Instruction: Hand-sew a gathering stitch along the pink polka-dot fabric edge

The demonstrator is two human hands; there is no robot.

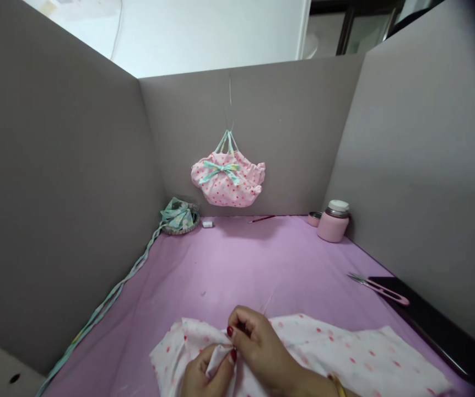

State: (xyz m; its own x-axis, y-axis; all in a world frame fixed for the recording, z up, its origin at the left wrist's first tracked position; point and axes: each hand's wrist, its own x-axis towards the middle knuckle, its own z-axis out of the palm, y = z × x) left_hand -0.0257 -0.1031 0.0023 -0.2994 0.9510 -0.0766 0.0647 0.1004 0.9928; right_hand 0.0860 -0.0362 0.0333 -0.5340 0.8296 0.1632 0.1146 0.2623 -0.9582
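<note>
A white cloth with pink and red dots spreads along the near edge of the table. My left hand pinches a fold of it between thumb and fingers. Right beside that fold, my right hand is closed, its thumb and forefinger pressed together at the cloth. Whatever it holds is too small to make out. A thin pale thread runs up from behind the right hand onto the purple table cover.
Pink-handled thread snips rest partly on a black slab at right. A pink jar stands behind. A dotted cloth bag hangs at the back panel. Green fabric strips trail from a basket along the left wall.
</note>
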